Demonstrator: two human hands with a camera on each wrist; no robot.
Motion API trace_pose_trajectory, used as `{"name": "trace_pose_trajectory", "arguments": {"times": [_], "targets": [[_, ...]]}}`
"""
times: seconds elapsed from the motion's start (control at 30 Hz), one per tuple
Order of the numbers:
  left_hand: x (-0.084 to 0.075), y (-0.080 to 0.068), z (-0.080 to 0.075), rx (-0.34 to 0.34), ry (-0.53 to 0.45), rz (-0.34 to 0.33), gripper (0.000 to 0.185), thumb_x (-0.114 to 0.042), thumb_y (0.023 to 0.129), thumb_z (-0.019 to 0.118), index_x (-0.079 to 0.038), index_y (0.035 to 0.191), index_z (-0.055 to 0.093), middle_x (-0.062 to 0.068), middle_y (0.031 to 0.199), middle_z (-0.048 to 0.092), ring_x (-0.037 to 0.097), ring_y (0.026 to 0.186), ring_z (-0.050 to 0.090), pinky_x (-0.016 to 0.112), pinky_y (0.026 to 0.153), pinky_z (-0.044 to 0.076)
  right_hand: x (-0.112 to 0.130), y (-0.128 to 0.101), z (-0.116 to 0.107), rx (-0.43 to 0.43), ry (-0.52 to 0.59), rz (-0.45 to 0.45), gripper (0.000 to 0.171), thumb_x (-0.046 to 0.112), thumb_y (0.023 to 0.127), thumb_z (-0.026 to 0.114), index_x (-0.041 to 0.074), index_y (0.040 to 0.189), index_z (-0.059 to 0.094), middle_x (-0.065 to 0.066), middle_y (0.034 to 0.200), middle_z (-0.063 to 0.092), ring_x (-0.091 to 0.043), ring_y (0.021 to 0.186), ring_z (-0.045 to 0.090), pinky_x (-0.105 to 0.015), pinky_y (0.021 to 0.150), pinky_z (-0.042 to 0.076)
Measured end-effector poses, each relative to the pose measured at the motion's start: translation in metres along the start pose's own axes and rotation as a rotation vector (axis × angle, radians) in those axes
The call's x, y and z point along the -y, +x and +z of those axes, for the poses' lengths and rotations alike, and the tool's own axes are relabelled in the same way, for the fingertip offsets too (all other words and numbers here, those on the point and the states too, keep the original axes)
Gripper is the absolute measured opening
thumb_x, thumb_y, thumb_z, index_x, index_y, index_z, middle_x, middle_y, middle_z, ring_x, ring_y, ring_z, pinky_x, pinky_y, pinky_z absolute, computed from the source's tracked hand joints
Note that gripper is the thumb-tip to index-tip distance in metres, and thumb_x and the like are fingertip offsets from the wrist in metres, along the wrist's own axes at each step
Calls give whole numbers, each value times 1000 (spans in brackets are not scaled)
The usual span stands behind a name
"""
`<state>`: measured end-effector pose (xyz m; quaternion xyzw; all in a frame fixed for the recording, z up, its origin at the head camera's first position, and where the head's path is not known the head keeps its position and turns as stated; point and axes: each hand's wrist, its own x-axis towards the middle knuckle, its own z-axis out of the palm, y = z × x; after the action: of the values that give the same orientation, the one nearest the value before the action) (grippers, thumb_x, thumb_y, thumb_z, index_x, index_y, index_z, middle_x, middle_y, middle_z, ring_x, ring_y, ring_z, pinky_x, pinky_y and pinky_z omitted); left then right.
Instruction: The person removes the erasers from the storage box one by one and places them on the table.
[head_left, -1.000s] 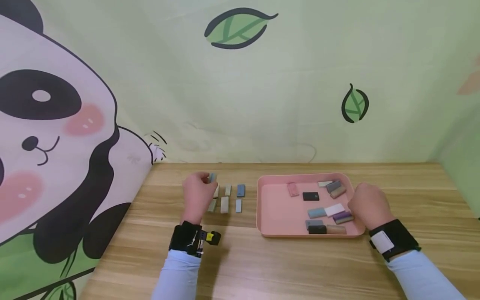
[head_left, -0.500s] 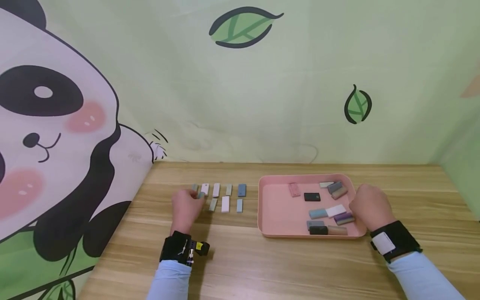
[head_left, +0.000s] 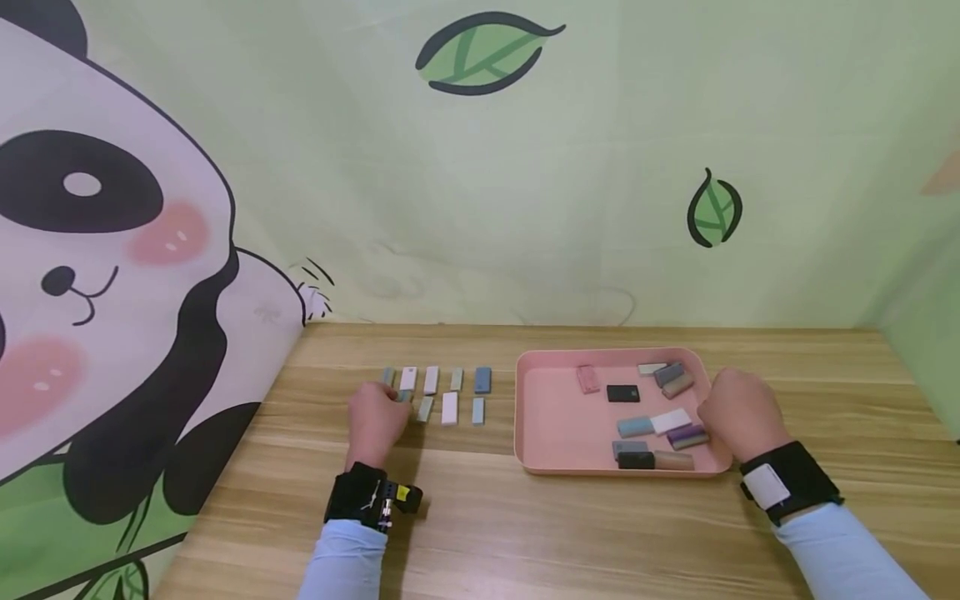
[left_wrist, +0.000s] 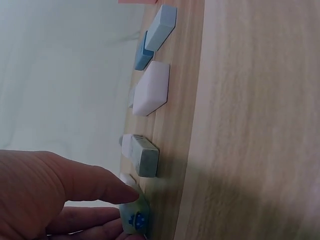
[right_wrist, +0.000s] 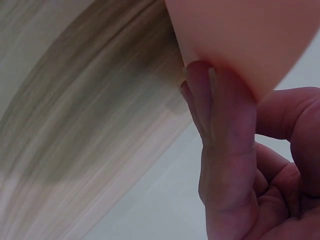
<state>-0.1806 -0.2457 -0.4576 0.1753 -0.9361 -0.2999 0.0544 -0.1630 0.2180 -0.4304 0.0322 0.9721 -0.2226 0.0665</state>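
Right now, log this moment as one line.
left hand: pinching greenish tile on table | right hand: at pink tray rim
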Motion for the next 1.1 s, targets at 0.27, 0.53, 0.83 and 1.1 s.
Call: {"name": "trace_pose_trajectory", "arguments": {"times": [0.27, 0.53, 0.83, 1.1], "targets": [[-8, -1, -7, 17, 14, -12, 28, -13, 71, 69, 0, 96, 67, 14, 91, 64, 23, 73, 57, 25, 52, 42, 0, 0, -1, 18, 11, 25, 18, 8, 82, 56, -3, 69, 62, -8, 57, 47, -22, 53, 50, -28, 47, 35], [-33, -1, -24, -73, 50, 30, 52, -35, 82, 64, -1, 121, 57, 16, 105, 66, 24, 75, 59, 30, 56, 45, 2, 0, -5, 9, 27, 18, 17, 6, 81, 55, -4, 69, 62, -8, 58, 49, -22, 54, 50, -28, 48, 35], [-83, -9, -24, -151, 27, 152, 58, -40, 82, 64, -2, 126, 53, 16, 117, 62, 28, 89, 60, 38, 66, 50, 1, 0, -6, -17, 16, 0, 16, 6, 80, 56, -5, 70, 62, -10, 60, 52, -23, 54, 50, -29, 49, 35], [-121, -19, -9, -90, -27, 226, 64, -39, 81, 66, -1, 130, 48, 20, 120, 57, 26, 91, 59, 34, 65, 50, 0, -1, -1, -27, 22, -23, 14, 4, 79, 56, -4, 69, 62, -10, 61, 53, -23, 54, 49, -29, 50, 36]]}}
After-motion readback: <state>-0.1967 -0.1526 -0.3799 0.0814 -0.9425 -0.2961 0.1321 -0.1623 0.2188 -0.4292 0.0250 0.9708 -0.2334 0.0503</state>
